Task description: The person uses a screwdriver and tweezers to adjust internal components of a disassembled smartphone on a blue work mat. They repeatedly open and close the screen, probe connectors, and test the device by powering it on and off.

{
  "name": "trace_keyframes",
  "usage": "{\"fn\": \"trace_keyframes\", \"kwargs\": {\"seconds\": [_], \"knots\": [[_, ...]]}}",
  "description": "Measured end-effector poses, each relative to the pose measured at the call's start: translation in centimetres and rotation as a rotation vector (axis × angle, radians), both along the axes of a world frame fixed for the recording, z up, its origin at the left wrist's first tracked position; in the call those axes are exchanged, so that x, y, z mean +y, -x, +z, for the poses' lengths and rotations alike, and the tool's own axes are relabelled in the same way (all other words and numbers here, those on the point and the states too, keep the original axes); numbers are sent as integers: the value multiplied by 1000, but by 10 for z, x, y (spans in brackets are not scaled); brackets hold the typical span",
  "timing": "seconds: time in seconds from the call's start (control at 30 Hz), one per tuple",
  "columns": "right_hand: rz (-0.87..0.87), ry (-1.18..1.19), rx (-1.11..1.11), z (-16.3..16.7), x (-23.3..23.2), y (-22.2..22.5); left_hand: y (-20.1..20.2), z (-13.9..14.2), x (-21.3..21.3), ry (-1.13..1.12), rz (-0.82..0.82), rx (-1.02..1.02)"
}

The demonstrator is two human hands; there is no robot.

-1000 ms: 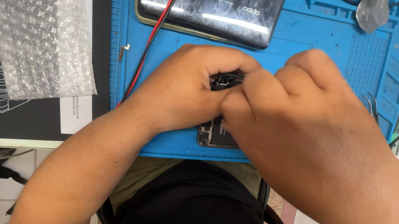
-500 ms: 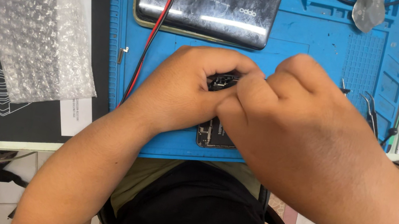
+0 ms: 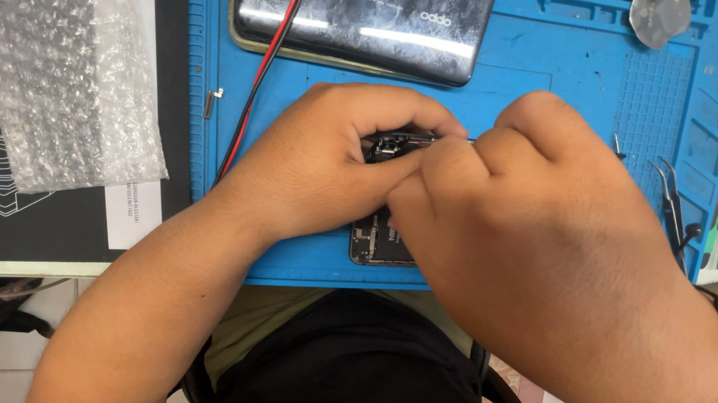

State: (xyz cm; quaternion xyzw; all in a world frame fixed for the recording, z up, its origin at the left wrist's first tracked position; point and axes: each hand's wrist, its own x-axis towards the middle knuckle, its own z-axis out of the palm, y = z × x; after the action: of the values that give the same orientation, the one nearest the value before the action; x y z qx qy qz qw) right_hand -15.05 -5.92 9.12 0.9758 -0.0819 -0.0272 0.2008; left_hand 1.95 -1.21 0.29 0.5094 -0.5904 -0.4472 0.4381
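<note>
Blue silicone work mat [image 3: 594,76] covered the desk. Nearest to me, my left hand [image 3: 327,162] and right hand [image 3: 529,230] met over a small dark opened phone board [image 3: 376,243], fingers pinched together on its upper part, probably to steady it. Beyond lay a black glossy phone [image 3: 363,3] and red wire [image 3: 274,42].

The right hand [image 3: 545,252] is edging left over the small dark part [image 3: 382,239], its knuckles closing against the left hand [image 3: 327,162]
</note>
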Motion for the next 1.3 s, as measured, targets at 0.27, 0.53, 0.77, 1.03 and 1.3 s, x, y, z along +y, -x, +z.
{"fn": "trace_keyframes", "kwargs": {"seconds": [0.27,0.53,0.77,1.03,1.3], "knots": [[-134,-781,-222,12,-8,48,1,-7,2,-24,13,56],[-694,-1655,276,-62,-6,57,1,-9,2,3,22,60],[-779,-1639,242,-69,-8,45,2,-7,0,-9,15,70],[-733,-1645,186,-76,-8,45,3,-7,1,-45,18,63],[-710,-1649,171,-78,-8,45,4,-6,0,-105,20,71]]}}
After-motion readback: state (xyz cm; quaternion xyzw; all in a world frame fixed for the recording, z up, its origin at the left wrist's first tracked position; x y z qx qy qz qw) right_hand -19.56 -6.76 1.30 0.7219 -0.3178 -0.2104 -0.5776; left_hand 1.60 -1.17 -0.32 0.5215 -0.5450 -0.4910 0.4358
